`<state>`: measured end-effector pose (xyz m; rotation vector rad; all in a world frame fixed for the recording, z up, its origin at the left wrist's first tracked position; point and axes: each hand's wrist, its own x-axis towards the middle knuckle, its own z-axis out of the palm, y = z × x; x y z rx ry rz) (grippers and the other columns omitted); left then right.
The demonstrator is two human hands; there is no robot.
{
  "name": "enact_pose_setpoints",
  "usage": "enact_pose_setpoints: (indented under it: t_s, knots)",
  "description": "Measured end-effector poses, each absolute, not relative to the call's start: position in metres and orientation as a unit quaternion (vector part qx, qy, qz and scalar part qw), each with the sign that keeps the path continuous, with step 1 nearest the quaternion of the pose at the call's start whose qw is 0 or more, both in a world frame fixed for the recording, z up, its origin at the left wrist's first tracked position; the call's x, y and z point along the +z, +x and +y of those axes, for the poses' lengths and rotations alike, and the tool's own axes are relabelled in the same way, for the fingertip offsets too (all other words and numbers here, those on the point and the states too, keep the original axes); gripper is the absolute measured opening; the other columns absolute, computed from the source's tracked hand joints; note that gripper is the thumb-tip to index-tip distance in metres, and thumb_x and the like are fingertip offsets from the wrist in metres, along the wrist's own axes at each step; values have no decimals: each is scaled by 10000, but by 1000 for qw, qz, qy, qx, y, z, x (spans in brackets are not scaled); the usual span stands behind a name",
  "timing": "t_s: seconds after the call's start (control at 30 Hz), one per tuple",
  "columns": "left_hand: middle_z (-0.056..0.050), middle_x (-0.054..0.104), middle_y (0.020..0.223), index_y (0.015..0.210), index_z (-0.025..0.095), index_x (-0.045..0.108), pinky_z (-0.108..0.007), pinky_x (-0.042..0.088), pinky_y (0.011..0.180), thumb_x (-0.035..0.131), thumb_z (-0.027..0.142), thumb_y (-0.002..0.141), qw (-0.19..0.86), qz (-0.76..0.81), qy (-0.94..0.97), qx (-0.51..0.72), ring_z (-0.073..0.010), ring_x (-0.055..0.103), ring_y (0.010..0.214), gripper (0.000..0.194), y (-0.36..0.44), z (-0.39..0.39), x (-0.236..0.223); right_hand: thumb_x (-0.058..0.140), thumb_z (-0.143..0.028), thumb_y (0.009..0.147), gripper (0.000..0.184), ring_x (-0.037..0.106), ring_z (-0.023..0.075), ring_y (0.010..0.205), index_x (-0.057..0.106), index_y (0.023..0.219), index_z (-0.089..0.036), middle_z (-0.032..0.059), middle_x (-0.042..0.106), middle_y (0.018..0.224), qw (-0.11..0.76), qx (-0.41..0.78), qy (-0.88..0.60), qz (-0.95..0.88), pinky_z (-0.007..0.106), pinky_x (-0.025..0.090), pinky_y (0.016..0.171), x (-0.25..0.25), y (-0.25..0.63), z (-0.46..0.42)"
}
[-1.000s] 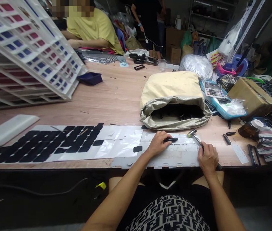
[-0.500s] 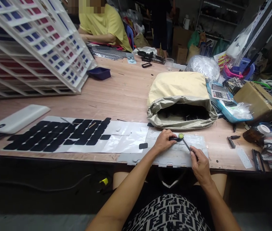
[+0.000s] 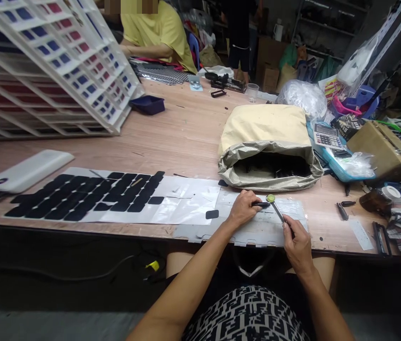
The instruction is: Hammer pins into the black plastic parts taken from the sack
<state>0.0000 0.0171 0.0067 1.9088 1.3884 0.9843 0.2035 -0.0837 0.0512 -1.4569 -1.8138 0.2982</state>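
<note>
My left hand (image 3: pixel 245 208) is closed on a small, dark, narrow piece (image 3: pixel 262 204) that tapers toward its tip, low over the grey work mat (image 3: pixel 207 233). My right hand (image 3: pixel 297 240) grips a slim metal-handled tool (image 3: pixel 277 211). Its round yellow-green head lies right by the tip of the dark piece; whether they touch I cannot tell. Left of my hands a white sheet (image 3: pixel 181 214) carries rows of black rounded pads (image 3: pixel 75 199). One loose black pad (image 3: pixel 212 214) sits near the sheet's right end.
Beyond my hands lies a cream sack (image 3: pixel 264 123), its mouth toward me, with dark contents. A white power bank-like box (image 3: pixel 30 170) and a white crate (image 3: pixel 115 124) stand left. At right are a calculator (image 3: pixel 327 136), a carton (image 3: pixel 387 147) and a brown jar (image 3: pixel 378 198). A person in yellow (image 3: pixel 157 33) sits opposite.
The tool's round head has shifted slightly right, and more of the dark piece's tip shows. Both hands keep their grips. The whole view has moved a little.
</note>
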Motion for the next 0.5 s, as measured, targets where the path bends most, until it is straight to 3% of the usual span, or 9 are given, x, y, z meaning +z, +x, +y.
enact_pose_setpoints:
  t_s: [0.27, 0.37, 0.5]
  knots:
    - [-19, 649, 863, 886, 225, 768, -349, 454, 836, 731, 168, 753, 290, 522, 714, 365, -218, 509, 937, 149, -1, 18, 4, 495, -291, 974, 289, 677, 195, 1028, 684, 1173, -201, 84, 723, 1107, 403, 99, -590, -692, 343, 541, 922, 52, 220, -77]
    - [-17, 650, 864, 897, 229, 762, -355, 454, 846, 718, 186, 766, 296, 524, 712, 360, -221, 514, 943, 145, -1, 17, 6, 482, -305, 977, 309, 663, 201, 1004, 685, 1182, -195, 81, 721, 1073, 389, 29, -631, -671, 338, 517, 905, 51, 240, -70]
    - [-19, 644, 870, 913, 227, 744, -368, 449, 865, 695, 195, 784, 288, 523, 722, 351, -227, 515, 945, 142, -2, 15, 9, 468, -304, 975, 316, 609, 217, 906, 703, 1156, -195, 80, 707, 971, 306, -107, -684, -653, 329, 457, 811, 38, 266, -66]
